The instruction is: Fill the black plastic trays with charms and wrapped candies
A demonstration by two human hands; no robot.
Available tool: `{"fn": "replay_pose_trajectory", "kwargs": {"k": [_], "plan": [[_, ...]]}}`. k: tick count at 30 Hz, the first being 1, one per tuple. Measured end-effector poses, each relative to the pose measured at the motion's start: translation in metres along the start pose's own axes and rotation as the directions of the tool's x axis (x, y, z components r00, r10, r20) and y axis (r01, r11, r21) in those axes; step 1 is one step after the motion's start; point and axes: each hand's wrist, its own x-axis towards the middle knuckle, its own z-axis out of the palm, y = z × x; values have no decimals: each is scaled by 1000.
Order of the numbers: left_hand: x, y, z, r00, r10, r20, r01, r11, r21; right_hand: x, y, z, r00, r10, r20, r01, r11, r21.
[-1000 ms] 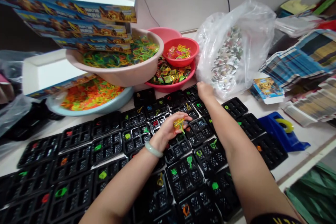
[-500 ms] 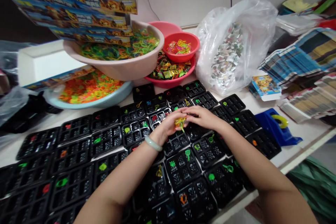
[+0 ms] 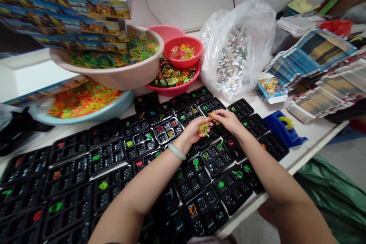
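My left hand, below a pale bangle, is closed around a bunch of small yellow and green plastic toys. Just right of it, my right hand pinches a small orange piece between thumb and fingers; its exact shape is too small to tell. Both hands hover over rows of black compartment trays. Many trays hold one or two small coloured plastic pieces, such as a green one and an orange one.
Behind the trays stand a beige basin, a blue basin and red bowls of small pieces. Printed boxes are stacked at left. A clear bag, blue tape dispenser and card stacks lie right.
My hands have moved apart slightly, and the right now shows an orange piece in its fingertips. The bunch stays in my left hand. The camera view has shifted to the right.
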Motion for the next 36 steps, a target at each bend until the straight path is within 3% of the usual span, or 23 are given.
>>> {"fn": "replay_pose_trajectory", "kwargs": {"k": [4, 6, 9, 12, 16, 20, 23, 26, 32, 36], "plan": [[5, 4, 2, 998, 27, -51, -29, 999, -27, 13, 5, -15, 997, -18, -75, 12, 996, -85], [3, 8, -1, 995, 58, -76, -62, 997, -47, 27, 8, -26, 981, -76, -181, 29, 968, -250], [-4, 12, -9, 989, 97, -111, -104, 993, -54, 55, 11, -37, 951, -127, -281, -46, 843, -535], [-10, 13, -15, 986, 103, -130, -109, 993, -38, 82, 13, -39, 958, -54, -280, -149, 743, -653], [-15, 13, -21, 987, 104, -125, -108, 994, -26, 96, 15, -38, 967, 31, -254, -202, 700, -685], [-21, 17, -27, 988, 105, -111, -110, 993, -35, 85, 15, -54, 951, -9, -309, -183, 790, -585], [-25, 19, -31, 988, 106, -112, -112, 992, -49, 67, 15, -72, 947, 44, -318, -186, 882, -432], [-29, 19, -33, 988, 101, -114, -108, 992, -59, 47, 18, -86, 952, 55, -301, -167, 917, -362], [-33, 16, -32, 990, 85, -110, -91, 995, -49, 19, 23, -90, 973, -14, -230, -128, 798, -589], [-35, 13, -29, 992, 80, -97, -84, 995, -43, 8, 15, -84, 966, -80, -244, -113, 720, -684]]}}
